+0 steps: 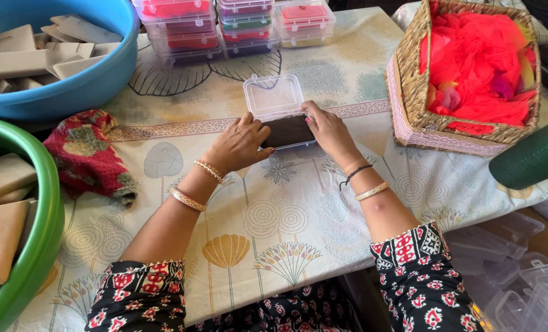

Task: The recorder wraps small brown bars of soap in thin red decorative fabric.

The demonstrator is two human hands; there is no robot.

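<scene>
- A wicker basket of red netting, stacked boxes and a blue tub ringed the counter.
- The clear case lay long axis crosswise, lid hinged open away.
- Left hand and right hand fingers curled around its ends.

blue tub, green tub, wicker basket

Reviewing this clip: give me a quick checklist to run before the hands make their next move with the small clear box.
1. Lid of the clear box open, hinged back: ok.
2. Dark block lies inside the box: ok; fully seated: cannot tell.
3. Left hand touching the box's left side: ok.
4. Right hand touching its right side: ok.
5. Box resting on the tablecloth: ok.
6. Lid latch intact: cannot tell.
</scene>
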